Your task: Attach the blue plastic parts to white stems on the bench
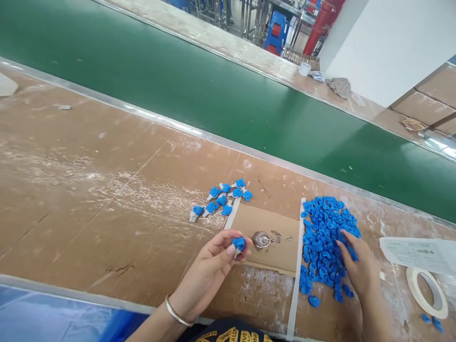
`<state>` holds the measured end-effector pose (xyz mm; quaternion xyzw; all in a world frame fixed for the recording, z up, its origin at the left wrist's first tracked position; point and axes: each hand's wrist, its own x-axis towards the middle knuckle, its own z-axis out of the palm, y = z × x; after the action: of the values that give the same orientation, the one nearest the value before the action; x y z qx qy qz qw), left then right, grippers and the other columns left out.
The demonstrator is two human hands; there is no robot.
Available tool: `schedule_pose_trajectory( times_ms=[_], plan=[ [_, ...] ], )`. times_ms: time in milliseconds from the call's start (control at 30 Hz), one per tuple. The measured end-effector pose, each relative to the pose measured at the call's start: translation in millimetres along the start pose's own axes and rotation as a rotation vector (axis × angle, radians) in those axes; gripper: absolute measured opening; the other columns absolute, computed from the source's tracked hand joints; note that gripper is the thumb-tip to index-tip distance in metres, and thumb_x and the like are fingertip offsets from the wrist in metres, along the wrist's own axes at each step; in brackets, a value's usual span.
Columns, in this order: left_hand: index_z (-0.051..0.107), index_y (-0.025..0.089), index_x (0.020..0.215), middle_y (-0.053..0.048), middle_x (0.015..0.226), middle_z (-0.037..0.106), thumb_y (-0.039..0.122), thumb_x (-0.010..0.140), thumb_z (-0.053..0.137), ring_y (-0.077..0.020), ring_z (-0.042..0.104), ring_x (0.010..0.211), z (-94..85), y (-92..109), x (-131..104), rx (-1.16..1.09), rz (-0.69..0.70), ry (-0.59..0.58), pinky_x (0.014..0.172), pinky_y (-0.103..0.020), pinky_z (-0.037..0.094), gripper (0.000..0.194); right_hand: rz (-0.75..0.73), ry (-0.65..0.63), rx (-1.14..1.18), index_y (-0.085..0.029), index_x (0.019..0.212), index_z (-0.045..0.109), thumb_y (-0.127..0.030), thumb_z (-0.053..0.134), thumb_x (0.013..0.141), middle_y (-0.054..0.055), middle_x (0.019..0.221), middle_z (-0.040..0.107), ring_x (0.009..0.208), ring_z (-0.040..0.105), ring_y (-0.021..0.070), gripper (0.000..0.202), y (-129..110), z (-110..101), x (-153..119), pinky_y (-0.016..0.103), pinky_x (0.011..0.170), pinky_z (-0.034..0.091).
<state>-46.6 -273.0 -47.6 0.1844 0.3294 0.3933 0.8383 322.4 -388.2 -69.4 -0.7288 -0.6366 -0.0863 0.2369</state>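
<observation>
Between the thumb and fingers of my left hand (223,254) is a small blue and white plastic part (238,244). My right hand (359,266) reaches into the right side of a pile of small blue plastic pieces (324,237); its thumb and index finger touch the pieces, and whether one is pinched is hidden. Left of the pile lies a cardboard sheet (274,221) with a small round container (262,239) and dark smears on it. Several blue and white parts (221,200) lie in a loose group beyond my left hand.
A green conveyor belt (199,90) runs across behind the wooden table (89,213). White tape strips (298,285) edge the cardboard. On the right are a clear plastic bag (416,251), a roll of masking tape (427,292) and stray blue pieces (437,324). Stools (276,31) stand farther back.
</observation>
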Motion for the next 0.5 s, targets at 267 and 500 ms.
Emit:
schedule_pose_trajectory(
  times_ms=[267,500],
  plan=[
    [0.080,0.023,0.091,-0.005,0.096,0.077,0.031,0.068,0.093,-0.0120,0.066,0.078,-3.7,-7.9,-7.0,-0.059,-0.065,-0.024,0.078,-0.020,0.053,0.028,-0.128,-0.068,0.316,-0.023,0.132,0.055,-0.036,0.053,0.107,0.006,0.117,0.069,0.106,0.066,0.0209,0.028,-135.4,13.6,20.4,0.031,0.088,0.056],
    [0.078,0.021,0.086,-0.001,0.078,0.074,0.031,0.061,0.097,-0.0144,0.069,0.072,-5.4,-8.6,-5.8,-0.067,-0.074,0.018,0.074,-0.023,0.055,0.032,-0.332,-0.173,0.335,-0.023,0.152,0.032,-0.024,0.047,0.109,0.007,0.122,0.066,0.115,0.059,0.0237,0.046,-160.8,26.6,36.5,0.039,0.093,0.052]
  ],
)
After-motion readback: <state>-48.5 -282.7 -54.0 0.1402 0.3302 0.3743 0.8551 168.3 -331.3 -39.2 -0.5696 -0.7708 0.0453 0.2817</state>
